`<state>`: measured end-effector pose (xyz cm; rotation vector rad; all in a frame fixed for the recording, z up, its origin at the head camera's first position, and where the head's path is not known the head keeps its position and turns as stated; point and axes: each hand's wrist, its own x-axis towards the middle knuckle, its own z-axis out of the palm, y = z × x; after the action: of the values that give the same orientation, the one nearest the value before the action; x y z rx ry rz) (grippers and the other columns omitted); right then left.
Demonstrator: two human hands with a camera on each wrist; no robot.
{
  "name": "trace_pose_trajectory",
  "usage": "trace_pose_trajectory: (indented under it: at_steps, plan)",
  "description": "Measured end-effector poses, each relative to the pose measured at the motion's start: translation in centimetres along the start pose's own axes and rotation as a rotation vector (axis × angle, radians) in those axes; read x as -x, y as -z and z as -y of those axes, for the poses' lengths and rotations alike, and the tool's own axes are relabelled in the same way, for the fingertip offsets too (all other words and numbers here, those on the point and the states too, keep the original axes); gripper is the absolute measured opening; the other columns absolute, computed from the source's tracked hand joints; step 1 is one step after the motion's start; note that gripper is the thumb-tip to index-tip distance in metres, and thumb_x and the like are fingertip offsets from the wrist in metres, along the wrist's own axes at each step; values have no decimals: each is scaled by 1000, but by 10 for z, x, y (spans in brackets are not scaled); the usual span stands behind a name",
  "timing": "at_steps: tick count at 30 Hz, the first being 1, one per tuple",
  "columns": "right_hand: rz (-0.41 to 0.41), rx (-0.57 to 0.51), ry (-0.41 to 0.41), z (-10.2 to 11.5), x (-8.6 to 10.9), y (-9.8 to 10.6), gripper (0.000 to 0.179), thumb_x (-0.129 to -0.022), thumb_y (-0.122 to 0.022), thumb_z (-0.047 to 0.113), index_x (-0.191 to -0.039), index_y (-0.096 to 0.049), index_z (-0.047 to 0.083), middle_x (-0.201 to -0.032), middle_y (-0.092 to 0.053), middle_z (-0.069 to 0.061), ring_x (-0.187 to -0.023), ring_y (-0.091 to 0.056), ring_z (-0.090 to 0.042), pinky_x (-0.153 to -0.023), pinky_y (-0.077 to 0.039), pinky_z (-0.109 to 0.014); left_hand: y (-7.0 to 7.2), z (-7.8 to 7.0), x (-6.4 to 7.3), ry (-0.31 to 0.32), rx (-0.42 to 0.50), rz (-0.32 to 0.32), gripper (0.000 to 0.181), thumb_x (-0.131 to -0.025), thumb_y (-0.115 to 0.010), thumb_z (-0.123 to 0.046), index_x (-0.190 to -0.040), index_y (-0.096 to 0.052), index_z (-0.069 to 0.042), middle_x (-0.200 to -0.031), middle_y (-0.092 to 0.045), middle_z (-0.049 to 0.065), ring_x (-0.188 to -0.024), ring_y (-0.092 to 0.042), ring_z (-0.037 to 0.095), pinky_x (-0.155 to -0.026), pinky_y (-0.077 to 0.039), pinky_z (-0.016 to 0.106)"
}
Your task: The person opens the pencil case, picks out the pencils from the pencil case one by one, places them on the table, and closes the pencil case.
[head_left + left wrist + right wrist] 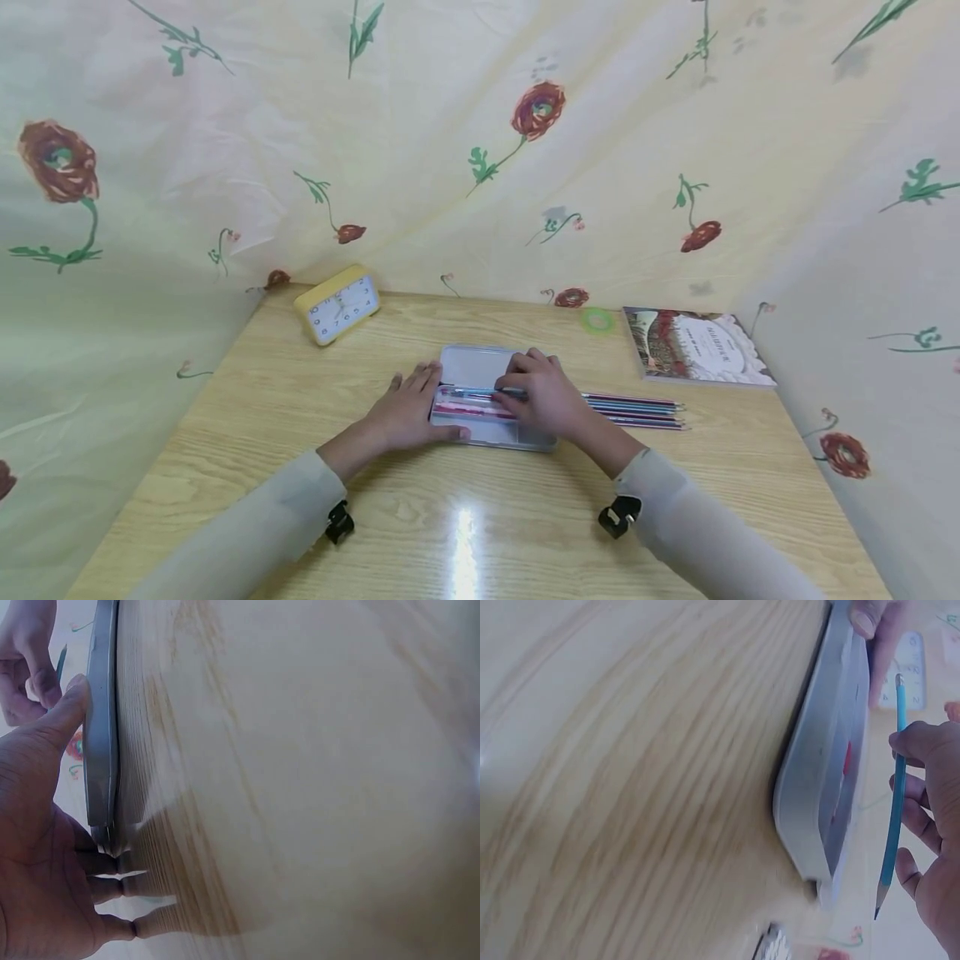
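A grey, open pencil case (480,430) lies on the table, with pink and white items inside, not clearly made out. My right hand (546,397) pinches a blue pencil (898,795) between thumb and fingers above the case. In the right wrist view the pencil's sharpened tip points one way and its metal-capped end points towards the left hand. At the case's left end is my left hand (408,413), fingers extended on the table and thumb (73,701) resting on the rim. Several striped and blue pencils (637,411) lie side by side right of the case, partly hidden by the right hand.
A yellow clock (339,307) stands at the back left. At the back right lies a book (697,346) with an illustrated cover, and a green ring (597,320) is beside it. A flower-patterned cloth (420,150) hangs behind the wooden table (390,517).
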<state>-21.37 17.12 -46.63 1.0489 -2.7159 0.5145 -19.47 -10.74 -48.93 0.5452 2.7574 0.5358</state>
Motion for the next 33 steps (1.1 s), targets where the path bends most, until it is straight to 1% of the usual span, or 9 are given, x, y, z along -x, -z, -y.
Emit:
trace_pose_trajectory:
  at_steps: [5,9,15,18,20,24,26,30,33]
  plan:
    - [-30,-16,-3,-11,11,10,10,-94,-91,19,-103,-88,18,-102,-70,1,-93,-53,-18,-81,-42,-41,-2,2,0,2,2,-5,134,-91,-66,-87,-176,-13,1,-186,-14,18,-174,-12,39,-141,-12,63]
    - [-44,-7,-20,-22,24,17,9,-94,-91,19,-102,-89,20,-102,-69,2,-93,-52,-17,-80,-39,-38,-2,3,0,-1,3,-7,134,-91,-66,-87,-176,-12,2,-186,-14,18,-174,-12,39,-141,-11,63]
    - [-105,5,-2,-43,50,27,9,-91,-93,16,-99,-89,18,-99,-69,0,-89,-51,-16,-75,-33,-34,-2,3,-1,-9,9,-7,134,-91,-66,-86,-176,-12,2,-186,-13,18,-174,-11,39,-141,-11,64]
    - [-143,13,18,-56,64,30,13,-88,-94,11,-98,-89,18,-97,-69,1,-87,-50,-14,-73,-32,-31,-3,3,-1,-9,4,-7,134,-91,-66,-87,-176,-12,2,-186,-13,18,-175,-11,39,-141,-11,64]
    - [-170,24,36,-65,74,32,15,-87,-94,9,-97,-89,18,-96,-69,1,-85,-50,-13,-72,-33,-31,-4,4,-2,-9,-1,-8,134,-91,-66,-87,-176,-12,2,-186,-14,18,-174,-11,38,-141,-11,63]
    - [-213,47,66,-80,93,35,18,-82,-96,6,-95,-89,16,-95,-71,0,-83,-52,-13,-70,-39,-32,-6,4,-3,-6,-10,-10,133,-91,-66,-87,-176,-12,1,-186,-15,18,-174,-12,38,-141,-12,63]
    - [-217,55,63,-85,101,37,20,-80,-97,5,-95,-89,16,-95,-71,0,-84,-53,-13,-72,-41,-33,-6,4,-2,-5,-12,-9,133,-92,-66,-86,-176,-12,1,-186,-15,18,-174,-12,38,-141,-12,63]
    - [-196,69,26,-93,119,40,22,-79,-98,7,-95,-89,19,-97,-71,2,-88,-56,-15,-75,-38,-35,-5,3,-1,-4,-6,-13,132,-92,-67,-85,-176,-14,2,-186,-16,19,-174,-13,39,-141,-13,63]
    - [-194,83,11,-98,130,41,22,-79,-99,9,-94,-88,22,-98,-71,4,-90,-57,-16,-76,-36,-35,-5,3,-1,-3,-6,-11,132,-92,-67,-85,-176,-14,1,-186,-16,18,-174,-13,39,-141,-12,63]
